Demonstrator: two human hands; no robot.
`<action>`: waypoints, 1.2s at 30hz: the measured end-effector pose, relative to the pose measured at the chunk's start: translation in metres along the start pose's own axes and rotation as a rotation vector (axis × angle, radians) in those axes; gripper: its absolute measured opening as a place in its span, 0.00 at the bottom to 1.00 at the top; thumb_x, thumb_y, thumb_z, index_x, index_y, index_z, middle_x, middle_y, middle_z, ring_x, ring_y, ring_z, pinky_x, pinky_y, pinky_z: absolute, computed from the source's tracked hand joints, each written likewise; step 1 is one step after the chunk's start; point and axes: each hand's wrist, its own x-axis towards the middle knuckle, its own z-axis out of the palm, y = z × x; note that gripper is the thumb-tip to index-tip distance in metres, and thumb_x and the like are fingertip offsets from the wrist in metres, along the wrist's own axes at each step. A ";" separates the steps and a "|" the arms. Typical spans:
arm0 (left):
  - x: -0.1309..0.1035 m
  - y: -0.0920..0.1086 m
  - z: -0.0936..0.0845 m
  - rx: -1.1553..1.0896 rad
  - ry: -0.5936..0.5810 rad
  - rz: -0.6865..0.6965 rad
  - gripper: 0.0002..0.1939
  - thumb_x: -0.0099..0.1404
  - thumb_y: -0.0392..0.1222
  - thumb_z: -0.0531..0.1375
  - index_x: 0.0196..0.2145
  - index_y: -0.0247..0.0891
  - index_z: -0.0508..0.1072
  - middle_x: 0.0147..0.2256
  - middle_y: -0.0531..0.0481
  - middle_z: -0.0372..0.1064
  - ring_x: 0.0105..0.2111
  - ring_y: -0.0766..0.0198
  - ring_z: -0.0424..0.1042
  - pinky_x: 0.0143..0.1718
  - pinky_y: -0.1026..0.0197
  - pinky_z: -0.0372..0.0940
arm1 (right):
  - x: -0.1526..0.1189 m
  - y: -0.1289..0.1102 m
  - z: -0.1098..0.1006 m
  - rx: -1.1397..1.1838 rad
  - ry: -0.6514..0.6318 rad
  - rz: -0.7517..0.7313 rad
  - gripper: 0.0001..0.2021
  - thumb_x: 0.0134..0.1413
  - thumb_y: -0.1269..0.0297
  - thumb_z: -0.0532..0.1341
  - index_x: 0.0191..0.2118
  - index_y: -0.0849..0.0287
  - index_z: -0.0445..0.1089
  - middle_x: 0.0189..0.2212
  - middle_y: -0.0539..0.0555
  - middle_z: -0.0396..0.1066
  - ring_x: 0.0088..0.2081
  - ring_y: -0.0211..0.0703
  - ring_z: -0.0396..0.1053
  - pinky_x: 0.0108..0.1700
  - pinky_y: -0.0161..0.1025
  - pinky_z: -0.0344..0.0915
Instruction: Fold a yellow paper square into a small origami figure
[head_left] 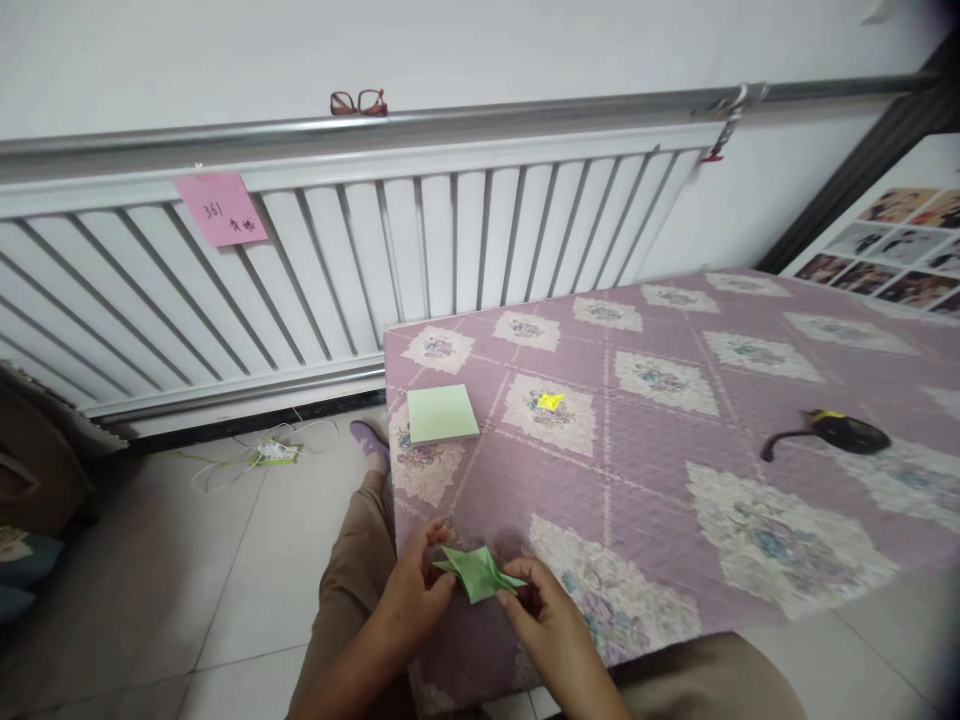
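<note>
Near the front edge of the table I hold a folded green paper figure [478,574], with pointed ends and a flat, four-cornered middle. My right hand [541,608] pinches its right point between thumb and fingers. At the opposite end, my left hand [417,590] has the left point between its thumb and curled fingers. Farther back on the cloth lies a pad of pale green paper squares [442,413]. To the right of that pad sits a small folded yellow paper piece [550,402].
A purple flowered cloth [577,470] covers the table. A black object with a thin curved handle [851,434] lies at right. Behind stand a white radiator [435,240] with a pink note [220,210] and glasses [358,103] on its pipe. A power strip [279,453] rests on the floor.
</note>
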 end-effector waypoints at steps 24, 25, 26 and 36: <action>0.013 0.015 -0.006 0.504 0.099 0.167 0.22 0.55 0.30 0.53 0.49 0.36 0.66 0.29 0.53 0.66 0.30 0.62 0.66 0.34 0.62 0.58 | 0.000 -0.008 -0.005 -0.473 -0.116 -0.198 0.14 0.53 0.65 0.54 0.45 0.51 0.69 0.32 0.53 0.75 0.33 0.49 0.73 0.35 0.43 0.65; 0.013 0.015 -0.006 0.488 0.092 0.169 0.22 0.55 0.30 0.53 0.49 0.36 0.66 0.27 0.54 0.65 0.29 0.63 0.65 0.33 0.62 0.57 | 0.000 -0.008 -0.005 -0.492 -0.090 -0.202 0.15 0.53 0.65 0.54 0.47 0.52 0.68 0.33 0.54 0.75 0.33 0.50 0.73 0.35 0.43 0.66; 0.012 0.016 -0.005 0.476 0.087 0.169 0.22 0.55 0.30 0.54 0.49 0.36 0.66 0.26 0.55 0.64 0.28 0.64 0.65 0.32 0.63 0.57 | 0.000 -0.008 -0.004 -0.494 -0.058 -0.210 0.16 0.53 0.65 0.53 0.48 0.52 0.67 0.34 0.54 0.74 0.35 0.50 0.72 0.36 0.43 0.66; -0.005 0.040 -0.001 0.437 0.031 0.221 0.23 0.54 0.32 0.55 0.49 0.38 0.68 0.29 0.53 0.67 0.27 0.64 0.64 0.31 0.62 0.57 | 0.002 -0.034 -0.003 -0.281 -0.153 -0.158 0.09 0.50 0.66 0.56 0.37 0.54 0.71 0.33 0.52 0.72 0.36 0.47 0.69 0.39 0.41 0.64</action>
